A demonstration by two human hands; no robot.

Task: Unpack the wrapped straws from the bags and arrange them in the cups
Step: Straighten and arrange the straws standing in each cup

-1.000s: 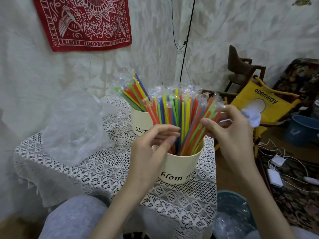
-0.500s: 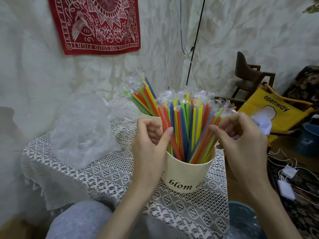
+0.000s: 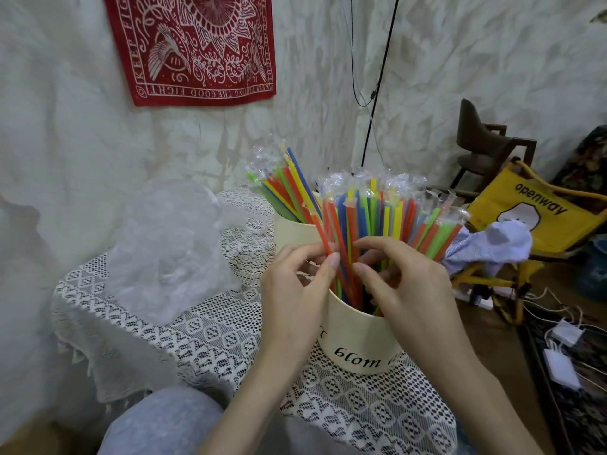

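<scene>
Both hands, left (image 3: 297, 290) and right (image 3: 402, 284), pinch straws (image 3: 371, 224) upright in near-edge cup (image 3: 358, 346) on tabletop (image 3: 197, 339), apparently evening the bundle

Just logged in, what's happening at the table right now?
A person is arranging colourful wrapped straws in the near cream cup on the lace-covered table. The left hand pinches straws above the rim, and the right hand grips others beside it. A second cream cup behind already holds straws. A crumpled clear plastic bag lies to the left.
</scene>
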